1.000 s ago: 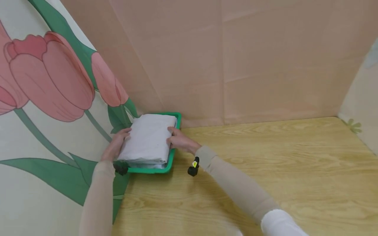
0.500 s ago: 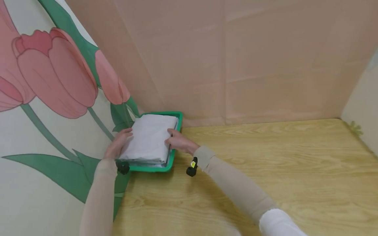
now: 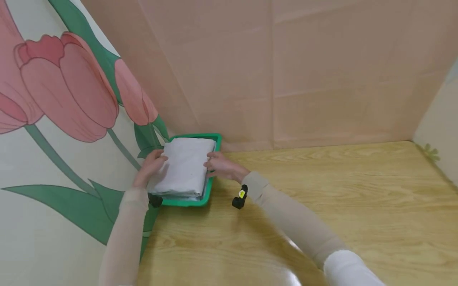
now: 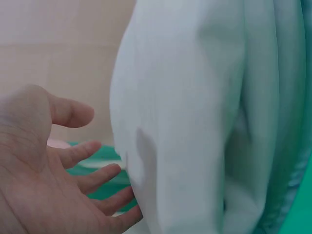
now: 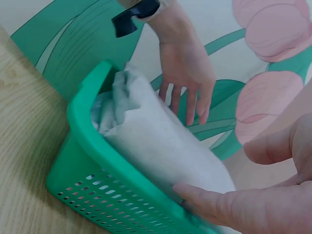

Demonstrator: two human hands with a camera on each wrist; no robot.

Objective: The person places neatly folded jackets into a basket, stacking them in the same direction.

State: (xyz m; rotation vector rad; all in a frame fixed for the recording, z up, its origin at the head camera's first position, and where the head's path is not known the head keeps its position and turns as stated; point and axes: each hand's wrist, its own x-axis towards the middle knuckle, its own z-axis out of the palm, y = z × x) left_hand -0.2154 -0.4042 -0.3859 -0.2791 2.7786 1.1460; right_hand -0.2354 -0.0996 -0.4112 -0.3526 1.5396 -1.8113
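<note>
A folded white cloth point(image 3: 184, 165) lies in a green plastic basket point(image 3: 207, 200), its top fold above the rim. At its left side is my left hand point(image 3: 152, 165); the left wrist view shows the palm turned to the cloth, fingers point(image 4: 100, 178) spread and fingertips right at the folds. On the opposite side, my right hand point(image 3: 223, 167) is at the cloth's right edge. In the right wrist view its fingertips reach the cloth by the basket rim point(image 5: 105, 141), with the thumb point(image 5: 270, 148) held apart. More folded layers show under the top one.
The basket stands at the back left corner of a wood-grain table point(image 3: 322, 198), against a wall with tulip pictures point(image 3: 71, 87). A pinkish-brown sheet point(image 3: 250, 79) hangs behind the table. Small black devices point(image 3: 239, 198) sit at both wrists.
My left hand has shifted up and to the right along the cloth's side. My right hand has drawn slightly right, its fingers looser at the edge. The cloth stays in the basket.
</note>
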